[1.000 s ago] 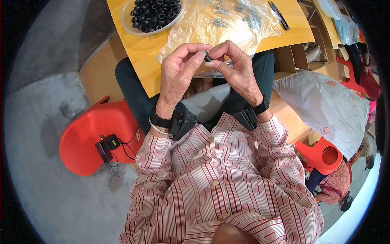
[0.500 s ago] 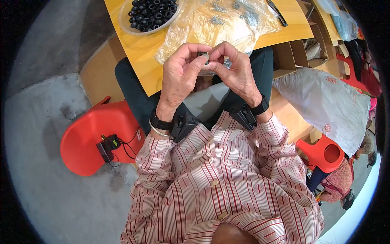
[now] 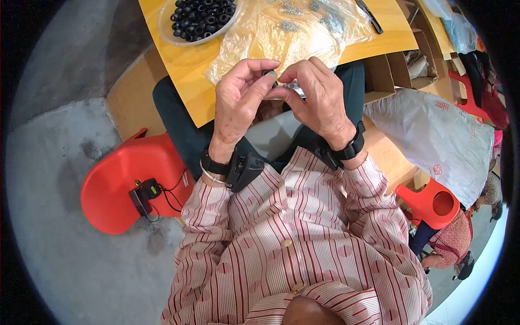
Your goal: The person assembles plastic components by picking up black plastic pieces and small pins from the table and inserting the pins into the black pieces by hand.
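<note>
Between the thumb and fingers of my left hand point(image 3: 238, 103) is a small black ring-like part point(image 3: 267, 72), mostly covered by the fingertips. My right hand point(image 3: 319, 100) comes against it from the right, its thumb and bent forefinger closed at the part's edge. Any smaller piece between those fingertips is too hidden to make out. Both hands are above my lap, at the near edge of the yellow table point(image 3: 189, 97). Beyond them, a clear round tub point(image 3: 162, 32) holds many similar black rings point(image 3: 203, 20).
A crumpled clear plastic sheet point(image 3: 249, 49) with little metal pieces point(image 3: 290, 25) lies on the table, near a black pen-like tool point(image 3: 370, 16). Red stools point(image 3: 108, 184) stand either side; the left one carries a cabled black device point(image 3: 145, 195). A white sack point(image 3: 433, 141) and another person point(image 3: 452, 244) are right.
My right hand has turned at the wrist and its knuckles have lifted, with the fingertips still by the black part. My left hand has barely moved.
</note>
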{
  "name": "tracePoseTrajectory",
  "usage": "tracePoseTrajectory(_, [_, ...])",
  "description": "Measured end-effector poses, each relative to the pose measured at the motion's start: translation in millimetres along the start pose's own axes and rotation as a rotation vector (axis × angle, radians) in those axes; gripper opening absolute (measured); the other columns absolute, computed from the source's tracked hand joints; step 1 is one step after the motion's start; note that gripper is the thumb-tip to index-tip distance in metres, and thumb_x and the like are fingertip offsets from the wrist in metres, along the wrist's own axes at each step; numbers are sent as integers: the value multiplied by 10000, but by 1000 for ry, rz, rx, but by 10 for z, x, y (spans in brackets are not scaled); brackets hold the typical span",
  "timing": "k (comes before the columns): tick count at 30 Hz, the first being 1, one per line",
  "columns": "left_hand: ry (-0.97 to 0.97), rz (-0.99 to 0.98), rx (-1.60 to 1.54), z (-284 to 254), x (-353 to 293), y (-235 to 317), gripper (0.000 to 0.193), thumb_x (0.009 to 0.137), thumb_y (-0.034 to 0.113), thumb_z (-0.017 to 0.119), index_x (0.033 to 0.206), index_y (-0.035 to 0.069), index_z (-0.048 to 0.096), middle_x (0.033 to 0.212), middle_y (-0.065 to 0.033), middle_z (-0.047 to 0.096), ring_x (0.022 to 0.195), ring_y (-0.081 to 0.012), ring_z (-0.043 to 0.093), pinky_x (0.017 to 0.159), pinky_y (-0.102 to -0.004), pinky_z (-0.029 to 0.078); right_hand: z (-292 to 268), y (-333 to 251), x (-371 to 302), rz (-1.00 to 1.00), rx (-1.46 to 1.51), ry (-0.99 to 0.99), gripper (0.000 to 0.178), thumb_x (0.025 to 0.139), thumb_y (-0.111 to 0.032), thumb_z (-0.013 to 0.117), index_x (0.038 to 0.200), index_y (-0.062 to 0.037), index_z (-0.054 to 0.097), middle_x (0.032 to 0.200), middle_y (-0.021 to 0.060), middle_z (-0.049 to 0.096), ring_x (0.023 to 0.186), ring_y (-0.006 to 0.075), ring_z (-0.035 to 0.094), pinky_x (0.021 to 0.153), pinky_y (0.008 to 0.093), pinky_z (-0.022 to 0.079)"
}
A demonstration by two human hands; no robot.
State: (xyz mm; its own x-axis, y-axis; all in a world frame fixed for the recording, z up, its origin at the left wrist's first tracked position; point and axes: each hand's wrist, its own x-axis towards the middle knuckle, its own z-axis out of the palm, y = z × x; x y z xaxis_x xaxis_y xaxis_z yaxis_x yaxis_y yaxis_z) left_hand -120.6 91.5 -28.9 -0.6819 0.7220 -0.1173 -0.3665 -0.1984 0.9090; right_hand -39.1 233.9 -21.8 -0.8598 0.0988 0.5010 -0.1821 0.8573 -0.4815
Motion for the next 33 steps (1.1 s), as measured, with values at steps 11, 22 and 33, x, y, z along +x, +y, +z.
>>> tracePoseTrajectory(11, [63, -99, -151, 66, -1, 6, 191, 929, 48, 520, 1081, -38, 598, 920, -38, 610, 790, -82, 596, 757, -207, 489, 29, -19, -54, -57, -87, 52, 213, 695, -96, 688, 770, -57, 493, 683, 68, 486, 645, 247, 493, 580, 347, 413])
tracePoseTrajectory(22, [49, 66, 140, 71, 17, 3, 194, 942, 69, 502, 1065, -23, 621, 943, -36, 628, 802, -65, 585, 737, -191, 483, 30, -65, -56, 58, 58, 47, 217, 700, -19, 686, 767, -34, 480, 674, 99, 488, 637, 285, 495, 588, 364, 414])
tracePoseTrajectory(33, [-8, -28, 171, 48, -22, 89, 206, 914, 5, 508, 1093, -32, 603, 948, -66, 634, 841, -113, 640, 722, -203, 504, 57, -22, -103, 14, -46, 29, 212, 712, -94, 698, 778, -60, 499, 665, 75, 488, 655, 263, 503, 618, 357, 405])
